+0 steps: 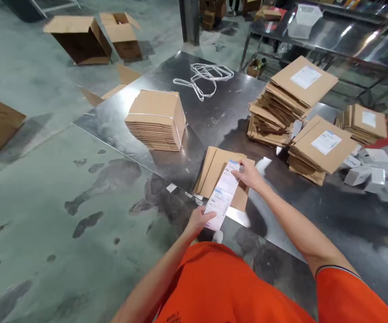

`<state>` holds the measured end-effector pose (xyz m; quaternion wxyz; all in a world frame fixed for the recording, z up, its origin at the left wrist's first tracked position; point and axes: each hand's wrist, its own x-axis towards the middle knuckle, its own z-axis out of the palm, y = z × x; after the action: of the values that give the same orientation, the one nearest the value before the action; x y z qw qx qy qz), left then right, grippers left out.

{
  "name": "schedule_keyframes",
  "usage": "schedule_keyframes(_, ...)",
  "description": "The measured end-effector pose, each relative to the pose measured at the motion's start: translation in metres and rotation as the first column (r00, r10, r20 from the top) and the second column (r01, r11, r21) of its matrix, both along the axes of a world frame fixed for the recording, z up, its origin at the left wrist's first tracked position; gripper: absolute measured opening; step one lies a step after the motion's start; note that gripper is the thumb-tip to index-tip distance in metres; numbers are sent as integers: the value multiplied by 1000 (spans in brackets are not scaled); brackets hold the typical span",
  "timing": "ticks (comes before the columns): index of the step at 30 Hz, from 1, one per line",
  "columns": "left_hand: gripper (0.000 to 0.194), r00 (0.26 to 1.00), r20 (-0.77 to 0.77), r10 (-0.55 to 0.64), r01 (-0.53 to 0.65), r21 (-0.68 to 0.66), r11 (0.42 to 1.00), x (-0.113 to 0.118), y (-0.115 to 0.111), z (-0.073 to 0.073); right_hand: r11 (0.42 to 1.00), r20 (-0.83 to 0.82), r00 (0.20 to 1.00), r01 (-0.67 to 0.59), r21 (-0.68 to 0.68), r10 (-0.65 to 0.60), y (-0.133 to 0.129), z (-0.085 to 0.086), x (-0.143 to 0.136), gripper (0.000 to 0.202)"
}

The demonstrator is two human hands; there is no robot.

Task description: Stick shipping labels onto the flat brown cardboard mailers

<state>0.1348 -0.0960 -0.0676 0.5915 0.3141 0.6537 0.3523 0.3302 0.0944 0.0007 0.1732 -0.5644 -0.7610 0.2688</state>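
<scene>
A strip of printed shipping labels point(221, 195) is stretched between my two hands, tilted across the table's near edge. My left hand point(200, 220) pinches its lower end. At the upper end, my right hand point(247, 174) has thumb and fingers closed on the strip. Beneath it lie several flat brown cardboard mailers point(210, 172), slightly fanned on the metal table. Farther right, a labelled mailer point(325, 141) tops a short stack, and behind it rises a taller stack of mailers point(278, 105) with a label on top.
A strapped bundle of flat cardboard point(155, 117) sits on the table point(221, 123), left of the mailers. Loose white strapping point(210, 76) lies behind it. Small white boxes point(375, 168) are heaped at the right. Open cartons point(79, 39) stand on the floor. A steel pillar point(189, 22) rises beyond.
</scene>
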Motion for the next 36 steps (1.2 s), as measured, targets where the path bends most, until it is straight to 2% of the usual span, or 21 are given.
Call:
schedule_keyframes(5,23,1000,-14,-14,13,-24,1000,-2,-1,-14,999,235,971,-44,22,37,16,-16,-5,46)
schedule_keyframes(8,25,999,-13,-48,47,-58,997,-9,-17,-17,995,368,928,-86,55,59,12,-18,-5,53)
schedule_keyframes(11,25,994,-33,-101,98,-105,990,-22,-45,-12,984,439,899,-72,163,-7,5,-17,-5,66)
schedule_keyframes(12,25,989,-63,-138,132,-82,988,-27,-52,-8,976,428,904,-104,191,12,3,-18,-6,66)
schedule_keyframes(14,26,951,-181,-251,267,75,961,-33,-56,3,956,376,920,-204,209,114,0,-23,-13,57)
schedule_keyframes(16,30,861,-372,-346,456,266,849,-34,-43,14,955,335,931,-217,203,141,-4,-31,-24,51)
schedule_keyframes(18,31,746,-555,-368,591,297,750,-32,-18,22,971,345,937,-127,201,51,-15,-40,-38,56)
schedule_keyframes(19,29,692,-618,-373,626,256,736,-30,-5,24,973,359,933,-111,205,31,-23,-44,-44,60)
schedule_keyframes(21,25,619,-687,-381,648,172,742,-28,14,24,951,376,916,-230,208,139,-40,-49,-53,63)
schedule_keyframes(23,21,616,-690,-380,640,157,752,-26,22,22,871,372,857,-448,199,356,-48,-50,-53,59)
schedule_keyframes(24,18,629,-681,-374,628,162,761,-26,23,21,836,366,826,-516,188,427,-46,-49,-49,56)
schedule_keyframes(25,16,643,-670,-370,615,165,771,-25,22,20,833,363,821,-525,177,440,-39,-47,-41,52)
schedule_keyframes(26,17,655,-660,-368,600,158,785,-24,20,20,867,362,847,-470,168,389,-29,-44,-32,51)
schedule_keyframes(27,18,663,-651,-369,584,142,799,-24,18,21,920,359,891,-356,166,280,-18,-42,-20,51)
schedule_keyframes(28,20,673,-641,-369,566,126,815,-23,17,22,965,344,930,-195,173,127,-9,-40,-8,53)
schedule_keyframes(29,21,688,-627,-365,546,116,830,-23,17,23,984,308,950,-14,179,-42,-3,-39,5,57)
schedule_keyframes(31,24,732,-581,-356,512,125,850,-23,17,26,946,161,935,297,128,-316,-9,-41,24,64)
schedule_keyframes(32,26,761,-542,-356,502,147,852,-23,17,26,918,64,916,394,51,-396,-21,-44,30,64)
schedule_keyframes(33,26,794,-492,-358,495,180,850,-24,18,26,897,-40,896,440,-48,-442,-37,-49,33,63)
schedule_keyframes(35,26,865,-362,-347,451,259,854,-24,19,24,882,-215,864,403,-245,-454,-73,-61,35,56)
schedule_keyframes(36,25,899,-284,-332,411,291,864,-25,19,24,881,-278,848,374,-291,-452,-90,-66,36,53)
